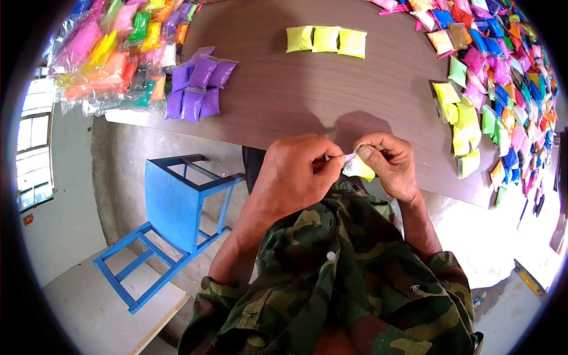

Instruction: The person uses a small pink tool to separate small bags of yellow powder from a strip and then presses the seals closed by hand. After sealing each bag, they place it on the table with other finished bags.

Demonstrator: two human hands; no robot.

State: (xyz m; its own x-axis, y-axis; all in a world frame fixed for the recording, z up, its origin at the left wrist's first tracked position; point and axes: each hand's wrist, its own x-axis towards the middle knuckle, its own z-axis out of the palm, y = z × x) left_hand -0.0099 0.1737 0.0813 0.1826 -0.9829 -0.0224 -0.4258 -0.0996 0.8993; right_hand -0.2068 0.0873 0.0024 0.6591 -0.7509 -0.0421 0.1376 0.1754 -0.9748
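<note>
A small clear packet of yellow clay-like stuff (359, 168) is held up in front of my shirt, close to the table's front edge. My right hand (391, 164) pinches its top edge between thumb and forefinger. Closed in a pinch, my left hand (303, 167) grips a thin pink stick-like tool (350, 157), whose end meets the packet's upper part. Most of the tool is hidden in the left fingers. Three similar yellow packets (325, 39) lie in a row beyond my hands. Several more yellow packets (466, 127) are grouped to the right.
Several purple packets (202, 74) lie at the left of the brown table (272, 89). Beyond them is a heap of bagged multicoloured packets (103, 56). A big loose heap of small packets (503, 65) covers the right side. A blue chair (171, 204) stands at lower left.
</note>
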